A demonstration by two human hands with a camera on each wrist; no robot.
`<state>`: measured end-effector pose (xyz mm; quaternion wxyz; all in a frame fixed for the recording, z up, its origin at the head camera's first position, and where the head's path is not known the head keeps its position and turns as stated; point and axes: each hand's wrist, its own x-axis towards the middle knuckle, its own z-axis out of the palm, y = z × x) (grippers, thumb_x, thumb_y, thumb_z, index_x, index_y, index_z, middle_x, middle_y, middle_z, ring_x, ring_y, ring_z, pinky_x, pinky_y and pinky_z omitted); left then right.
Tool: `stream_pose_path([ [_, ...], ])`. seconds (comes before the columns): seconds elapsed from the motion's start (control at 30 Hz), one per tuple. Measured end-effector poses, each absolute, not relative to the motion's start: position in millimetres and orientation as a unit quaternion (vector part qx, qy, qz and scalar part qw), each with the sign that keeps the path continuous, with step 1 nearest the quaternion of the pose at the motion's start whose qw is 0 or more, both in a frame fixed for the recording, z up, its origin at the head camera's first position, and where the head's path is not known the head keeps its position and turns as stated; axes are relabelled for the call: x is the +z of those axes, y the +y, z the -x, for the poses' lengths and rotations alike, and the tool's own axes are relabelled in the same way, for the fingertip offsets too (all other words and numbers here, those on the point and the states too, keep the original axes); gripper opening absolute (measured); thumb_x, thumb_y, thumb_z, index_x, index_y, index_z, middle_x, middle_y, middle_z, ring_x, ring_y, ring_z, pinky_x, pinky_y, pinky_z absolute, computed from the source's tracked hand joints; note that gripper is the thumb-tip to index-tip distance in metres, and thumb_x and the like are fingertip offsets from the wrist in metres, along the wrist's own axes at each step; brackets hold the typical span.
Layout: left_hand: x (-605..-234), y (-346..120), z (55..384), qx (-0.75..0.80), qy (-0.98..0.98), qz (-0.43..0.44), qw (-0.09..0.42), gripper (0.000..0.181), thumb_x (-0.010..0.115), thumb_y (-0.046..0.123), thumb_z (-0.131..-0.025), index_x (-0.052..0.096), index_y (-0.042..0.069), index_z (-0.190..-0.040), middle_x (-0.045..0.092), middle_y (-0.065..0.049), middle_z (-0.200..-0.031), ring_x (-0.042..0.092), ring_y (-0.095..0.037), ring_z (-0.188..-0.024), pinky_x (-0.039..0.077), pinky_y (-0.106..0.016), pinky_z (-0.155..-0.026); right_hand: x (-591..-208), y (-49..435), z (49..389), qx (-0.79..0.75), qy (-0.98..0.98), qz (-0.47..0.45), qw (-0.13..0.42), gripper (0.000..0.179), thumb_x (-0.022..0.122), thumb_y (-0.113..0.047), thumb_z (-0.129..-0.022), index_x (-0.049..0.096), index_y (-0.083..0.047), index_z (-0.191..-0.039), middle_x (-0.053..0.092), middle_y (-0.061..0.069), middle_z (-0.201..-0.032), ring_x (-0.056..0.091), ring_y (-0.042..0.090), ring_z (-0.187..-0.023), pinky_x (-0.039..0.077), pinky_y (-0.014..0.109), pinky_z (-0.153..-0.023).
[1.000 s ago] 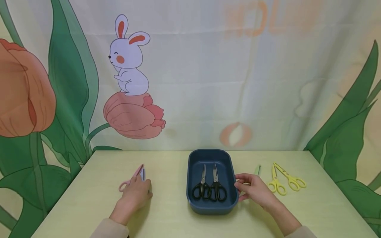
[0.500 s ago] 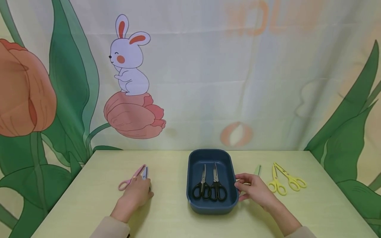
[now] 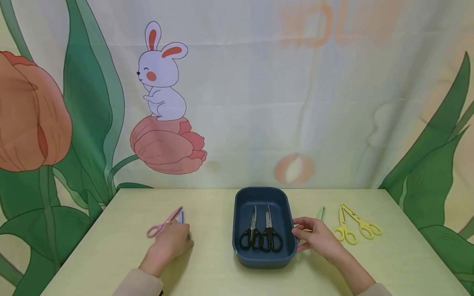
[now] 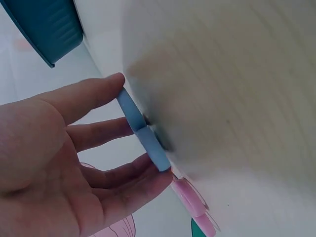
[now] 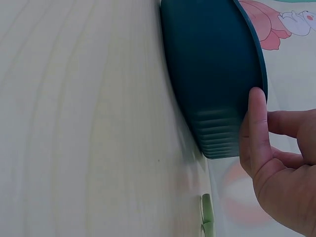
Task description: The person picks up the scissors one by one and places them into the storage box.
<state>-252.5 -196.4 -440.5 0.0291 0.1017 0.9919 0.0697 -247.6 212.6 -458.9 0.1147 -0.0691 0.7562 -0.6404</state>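
My left hand [image 3: 172,242] is at the left of the table, thumb and fingertips gripping the light-blue handles of scissors [image 4: 143,133]; the hand covers most of them in the head view. Right beside it, pink scissors [image 3: 155,230] lie partly under the hand. At the middle stands a dark-blue bin [image 3: 264,262], with two black-handled scissors [image 3: 261,238] lying in it, blades pointing away from me. My right hand [image 3: 316,236] holds the bin's right wall near its rim, thumb against the outside in the right wrist view.
Green scissors [image 3: 320,213] lie behind the right hand, partly hidden by it. Yellow scissors [image 3: 355,224] lie spread on the right side of the table. A curtain [image 3: 237,102] printed with a rabbit and tulips hangs along the table's far edge.
My left hand has shifted slightly right at the blue scissors, and the pink scissors' tip has moved a little right. The right hand keeps its place on the bin.
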Motion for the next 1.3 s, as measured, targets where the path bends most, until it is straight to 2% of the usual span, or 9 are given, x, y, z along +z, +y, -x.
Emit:
stream_pose_path([
  [0.23,-440.0,-193.9,252.0,0.11,0.987,-0.111,0.03,0.024,0.081,0.02,-0.085,0.061,0.007,-0.084,0.052,-0.005,-0.074,0.051,-0.022,-0.07,0.045,-0.035,-0.059,-459.2,212.7,247.1,-0.641,0.756,0.069,0.114,0.045,0.06,-0.006,-0.103,0.046,0.016,-0.14,0.057,0.017,-0.104,0.063,0.022,-0.082,0.062,0.039,-0.067],
  [0.33,-440.3,-192.9,252.2,0.126,0.985,-0.117,0.024,0.024,0.082,0.018,-0.085,0.061,0.007,-0.085,0.051,-0.004,-0.073,0.05,-0.021,-0.07,0.043,-0.034,-0.06,-458.9,212.8,246.6,-0.642,0.755,0.072,0.116,0.046,0.06,-0.006,-0.103,0.046,0.017,-0.14,0.057,0.017,-0.104,0.063,0.022,-0.082,0.062,0.04,-0.067],
  [0.5,-439.5,-189.9,253.7,0.148,0.981,-0.123,-0.009,0.023,0.081,0.015,-0.082,0.06,0.006,-0.086,0.051,-0.009,-0.08,0.05,-0.024,-0.074,0.045,-0.038,-0.06,-457.9,212.9,246.0,-0.642,0.754,0.076,0.116,0.045,0.059,-0.005,-0.103,0.045,0.017,-0.139,0.057,0.018,-0.104,0.063,0.022,-0.082,0.062,0.04,-0.067],
  [0.63,-437.2,-185.9,254.6,0.143,0.979,-0.137,-0.042,0.025,0.079,0.014,-0.084,0.061,0.001,-0.096,0.054,-0.02,-0.09,0.054,-0.032,-0.081,0.052,-0.047,-0.066,-458.1,213.1,246.0,-0.643,0.753,0.077,0.114,0.045,0.059,-0.005,-0.103,0.046,0.017,-0.139,0.056,0.017,-0.104,0.063,0.022,-0.082,0.061,0.039,-0.066],
  [0.77,-435.5,-180.6,254.4,0.124,0.977,-0.153,-0.077,0.029,0.075,0.013,-0.085,0.058,-0.003,-0.102,0.052,-0.028,-0.093,0.056,-0.039,-0.083,0.054,-0.054,-0.067,-458.9,213.2,246.0,-0.643,0.754,0.077,0.114,0.045,0.059,-0.005,-0.103,0.046,0.017,-0.139,0.056,0.018,-0.104,0.063,0.022,-0.083,0.061,0.039,-0.066],
  [1.0,-436.5,-171.6,253.7,0.095,0.968,-0.174,-0.153,0.025,0.073,0.011,-0.085,0.054,-0.002,-0.096,0.046,-0.026,-0.086,0.054,-0.039,-0.076,0.052,-0.053,-0.063,-457.4,211.8,245.0,-0.644,0.753,0.071,0.116,0.044,0.059,-0.004,-0.103,0.046,0.017,-0.139,0.056,0.018,-0.104,0.062,0.022,-0.082,0.061,0.038,-0.066],
  [1.3,-434.0,-160.8,257.1,0.114,0.953,-0.19,-0.207,0.023,0.072,0.008,-0.084,0.051,0.001,-0.088,0.041,-0.018,-0.082,0.045,-0.034,-0.071,0.044,-0.046,-0.062,-458.7,213.3,245.6,-0.65,0.747,0.079,0.114,0.045,0.059,-0.005,-0.103,0.045,0.018,-0.14,0.057,0.017,-0.104,0.064,0.02,-0.081,0.061,0.039,-0.066],
])
